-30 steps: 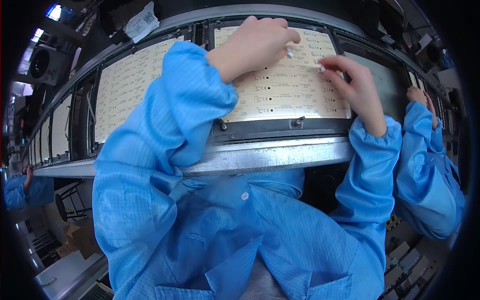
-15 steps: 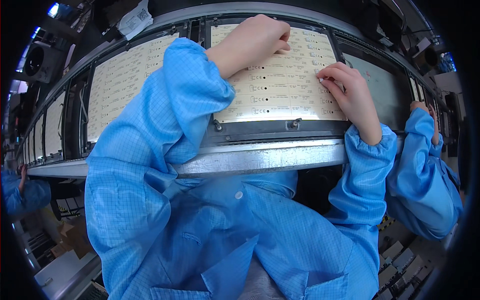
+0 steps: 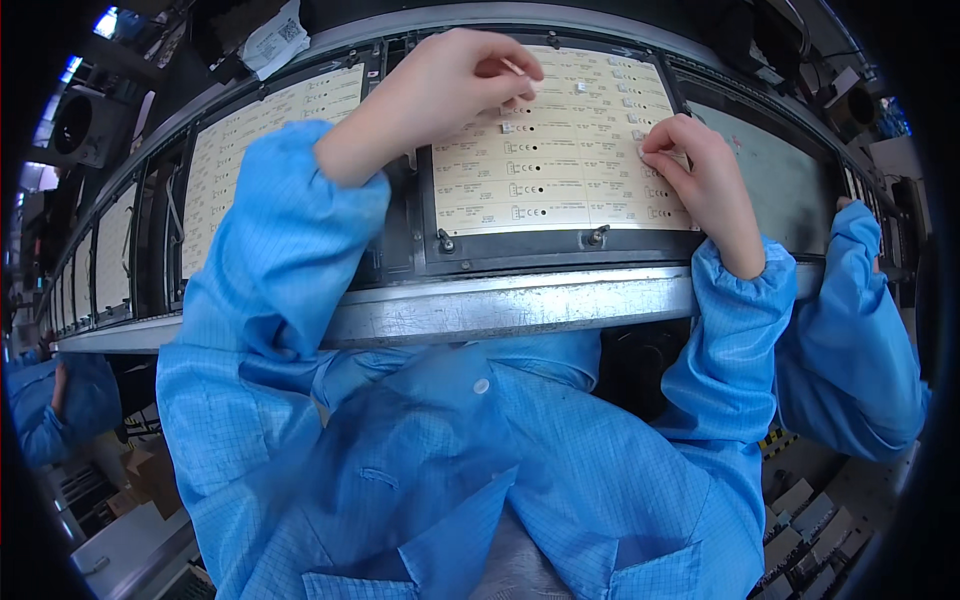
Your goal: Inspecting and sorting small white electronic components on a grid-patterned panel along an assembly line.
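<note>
A cream panel (image 3: 560, 180) with rows of small printed markings lies in a dark frame before me. My left hand (image 3: 465, 85) hovers over its upper left part, fingers curled and thumb close to the index finger. A whitish speck shows at those fingertips, too small to name. Over the panel's right side my right hand (image 3: 705, 175) pinches a small white block (image 3: 643, 154), partly hidden by its fingers. Similar small white blocks sit on the panel: one white block (image 3: 582, 88) right of my left hand, another block (image 3: 507, 128) below it, and several in the right column.
A metal rail (image 3: 520, 310) runs along the near edge. Screw clamps (image 3: 597, 236) stand on the frame. Another cream panel (image 3: 230, 180) lies left, a greenish plate (image 3: 765, 160) right. A white printed bag (image 3: 275, 42) lies beyond. Co-workers' blue sleeves (image 3: 850, 330) show at both sides.
My left hand has moved left, and a white block it covered before now shows on the panel. My right hand stays by the right column, still pinching.
</note>
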`<act>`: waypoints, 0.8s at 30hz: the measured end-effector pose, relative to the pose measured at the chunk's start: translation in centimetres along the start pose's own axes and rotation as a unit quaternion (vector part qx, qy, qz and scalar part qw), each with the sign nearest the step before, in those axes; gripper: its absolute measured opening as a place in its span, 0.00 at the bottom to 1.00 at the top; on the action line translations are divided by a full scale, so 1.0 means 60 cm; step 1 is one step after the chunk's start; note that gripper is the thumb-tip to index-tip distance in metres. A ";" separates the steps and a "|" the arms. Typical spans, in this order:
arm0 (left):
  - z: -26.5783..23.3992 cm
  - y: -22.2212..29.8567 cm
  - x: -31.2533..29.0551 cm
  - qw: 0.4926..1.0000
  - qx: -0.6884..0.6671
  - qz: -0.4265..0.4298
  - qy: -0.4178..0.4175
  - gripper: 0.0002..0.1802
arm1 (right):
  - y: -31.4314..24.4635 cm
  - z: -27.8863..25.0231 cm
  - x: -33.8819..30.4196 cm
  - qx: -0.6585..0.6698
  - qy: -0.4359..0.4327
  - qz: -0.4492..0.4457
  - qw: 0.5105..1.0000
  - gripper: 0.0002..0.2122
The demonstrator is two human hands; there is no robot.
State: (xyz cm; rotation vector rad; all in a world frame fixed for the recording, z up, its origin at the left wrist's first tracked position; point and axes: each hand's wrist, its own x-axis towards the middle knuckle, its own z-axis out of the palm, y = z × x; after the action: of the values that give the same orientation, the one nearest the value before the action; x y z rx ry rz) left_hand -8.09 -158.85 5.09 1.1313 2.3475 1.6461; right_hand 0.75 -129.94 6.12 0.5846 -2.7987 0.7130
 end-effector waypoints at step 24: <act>0.048 0.028 -0.087 0.913 0.389 0.120 0.036 0.04 | -0.033 0.001 -0.011 -0.099 0.098 -0.149 0.979 0.04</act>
State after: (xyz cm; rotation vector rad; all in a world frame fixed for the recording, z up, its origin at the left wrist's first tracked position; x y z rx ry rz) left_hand -2.17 -159.40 3.46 1.5233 3.1257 0.7550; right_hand 2.19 -131.35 6.71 0.8225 -2.4874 0.4019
